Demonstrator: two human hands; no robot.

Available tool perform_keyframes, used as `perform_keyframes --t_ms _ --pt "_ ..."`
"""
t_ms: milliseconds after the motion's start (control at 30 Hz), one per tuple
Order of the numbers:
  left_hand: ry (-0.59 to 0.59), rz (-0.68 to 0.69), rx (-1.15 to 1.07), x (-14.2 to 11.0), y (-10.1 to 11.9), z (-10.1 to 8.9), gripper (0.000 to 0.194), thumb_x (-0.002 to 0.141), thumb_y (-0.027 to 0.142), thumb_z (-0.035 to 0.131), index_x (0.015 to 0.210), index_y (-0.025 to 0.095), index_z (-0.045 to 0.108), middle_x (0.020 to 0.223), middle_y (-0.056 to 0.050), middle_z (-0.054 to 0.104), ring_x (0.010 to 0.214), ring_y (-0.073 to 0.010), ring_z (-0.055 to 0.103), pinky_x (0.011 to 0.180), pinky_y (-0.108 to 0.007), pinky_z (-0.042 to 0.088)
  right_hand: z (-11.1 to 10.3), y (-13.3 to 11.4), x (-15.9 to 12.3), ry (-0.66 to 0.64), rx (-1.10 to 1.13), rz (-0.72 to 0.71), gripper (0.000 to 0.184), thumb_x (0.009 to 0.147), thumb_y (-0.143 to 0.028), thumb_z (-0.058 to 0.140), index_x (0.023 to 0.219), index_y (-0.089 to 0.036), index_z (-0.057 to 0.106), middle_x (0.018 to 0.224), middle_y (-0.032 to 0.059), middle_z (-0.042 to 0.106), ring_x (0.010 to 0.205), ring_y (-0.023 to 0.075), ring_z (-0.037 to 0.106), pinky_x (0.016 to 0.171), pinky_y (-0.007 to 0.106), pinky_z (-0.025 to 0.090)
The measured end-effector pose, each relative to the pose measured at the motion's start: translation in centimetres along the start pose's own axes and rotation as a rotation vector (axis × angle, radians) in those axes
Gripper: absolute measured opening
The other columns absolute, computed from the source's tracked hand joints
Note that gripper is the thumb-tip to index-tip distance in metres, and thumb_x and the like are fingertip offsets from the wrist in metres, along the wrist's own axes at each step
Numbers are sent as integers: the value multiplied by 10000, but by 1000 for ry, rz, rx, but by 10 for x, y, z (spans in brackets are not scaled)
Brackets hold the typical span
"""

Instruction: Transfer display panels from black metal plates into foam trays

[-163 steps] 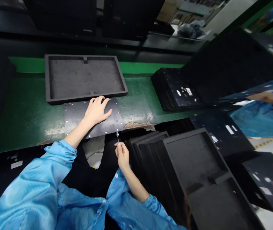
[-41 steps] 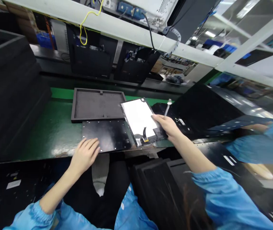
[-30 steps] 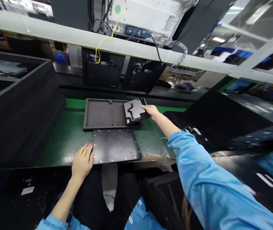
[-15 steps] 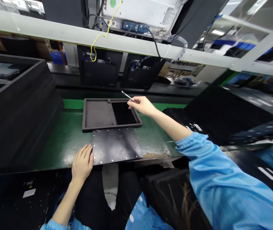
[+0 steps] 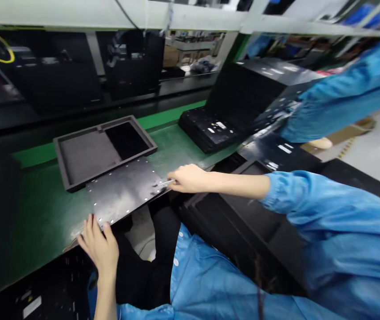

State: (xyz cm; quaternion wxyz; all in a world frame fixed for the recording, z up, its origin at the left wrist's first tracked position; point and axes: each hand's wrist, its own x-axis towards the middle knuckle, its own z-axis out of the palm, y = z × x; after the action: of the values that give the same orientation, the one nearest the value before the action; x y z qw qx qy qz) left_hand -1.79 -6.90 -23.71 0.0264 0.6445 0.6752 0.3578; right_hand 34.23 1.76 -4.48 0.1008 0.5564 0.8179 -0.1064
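Starting on the left: the left hand [image 5: 99,242] is at the near-left corner of a flat black plate [image 5: 123,186] lying along the near edge of the green desk [image 5: 43,195]. Its fingers are a bit apart, not wrapped around anything I can see, and I can't tell if they're pressing. Just past the plate on the far side sits a grey tray [image 5: 88,153]. Its left half shows plain grey floor, and a glossy black panel [image 5: 127,140] fills most of the right half, so I'd call the tray about half filled. The plate lies outside it, and I'd guess the work there isn't finished: the slim pale tool [image 5: 166,182] is at its near-right corner, clamped in the fingers of the right hand [image 5: 188,178]. Too blurry to say if the tip is touching. Further right there's a stack of black plates [image 5: 210,129], then somebody else's blue sleeve [image 5: 350,89].

As for direction, the tray's long axis runs left to right on a slant, right end farther off. The plate lies pretty much the same way, flat, its rows of pale dots following the edges. The tool points left, back over the plate.
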Motion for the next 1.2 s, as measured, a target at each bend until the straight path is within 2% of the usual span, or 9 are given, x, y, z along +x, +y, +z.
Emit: perform_keyframes --t_ms 233,467,600,800,900,967,1033,1100,1200 --pt "61 -12 -4 -27 11 2 611 1106 358 468 1704 269 375 1757 -250 361 1649 -530 282 1209 -924 267 31 -2 64 -15 303 165 609 1018 -662 584 1427 -225 695 1356 150 760 1222 352 740 927 379 564" --pt "74 -103 63 -64 23 -13 564 1094 403 538 1622 209 504 1612 -263 484 1492 -451 498 1173 -741 466 68 -4 61 31 323 58 676 1057 -604 559 1584 -183 521 1450 212 695 1255 379 732 998 436 571" --pt "46 -61 234 -51 20 -13 561 1100 422 530 1617 204 514 1604 -283 531 1464 -484 515 1082 -773 476 86 5 60 20 301 42 767 1075 -699 456 1640 -181 450 1361 225 755 1191 405 765 920 452 586" --pt "-92 -21 300 -2 9 -23 554 1114 497 470 1590 230 562 1700 -230 481 1568 -389 469 1205 -672 464 107 39 80 100 265 33 721 993 -779 546 1468 -249 661 964 224 834 800 400 821 625 425 550" --pt "-40 44 422 28 8 -72 542 1102 498 506 1576 244 574 1756 -178 415 1648 -346 367 1305 -635 383 103 54 76 190 181 -57 533 936 -694 649 1320 -340 756 853 181 830 670 399 800 506 410 468" --pt "173 117 459 50 11 -127 515 1065 390 606 1557 240 577 1720 -175 466 1644 -340 374 1351 -633 308 96 50 60 199 125 -98 524 966 -662 571 1337 -344 761 896 156 845 678 416 801 505 432 490" --pt "436 222 479 71 12 -188 532 1014 314 688 1531 230 592 1658 -178 537 1597 -344 443 1351 -616 308 87 33 39 147 110 -135 567 995 -664 479 1367 -341 761 952 128 858 723 428 811 541 478 552" --pt "570 273 505 87 9 -240 477 1001 301 690 1470 227 642 1611 -163 581 1542 -338 505 1322 -584 358 83 9 20 97 131 -204 598 992 -678 448 1371 -350 775 973 96 864 761 425 820 599 524 614" --pt "669 243 557 84 -14 -285 427 1021 349 621 1418 195 662 1520 -162 633 1436 -324 587 1228 -547 464 92 -29 -1 143 205 -339 586 933 -737 488 1297 -422 823 998 36 868 751 378 823 648 511 675"
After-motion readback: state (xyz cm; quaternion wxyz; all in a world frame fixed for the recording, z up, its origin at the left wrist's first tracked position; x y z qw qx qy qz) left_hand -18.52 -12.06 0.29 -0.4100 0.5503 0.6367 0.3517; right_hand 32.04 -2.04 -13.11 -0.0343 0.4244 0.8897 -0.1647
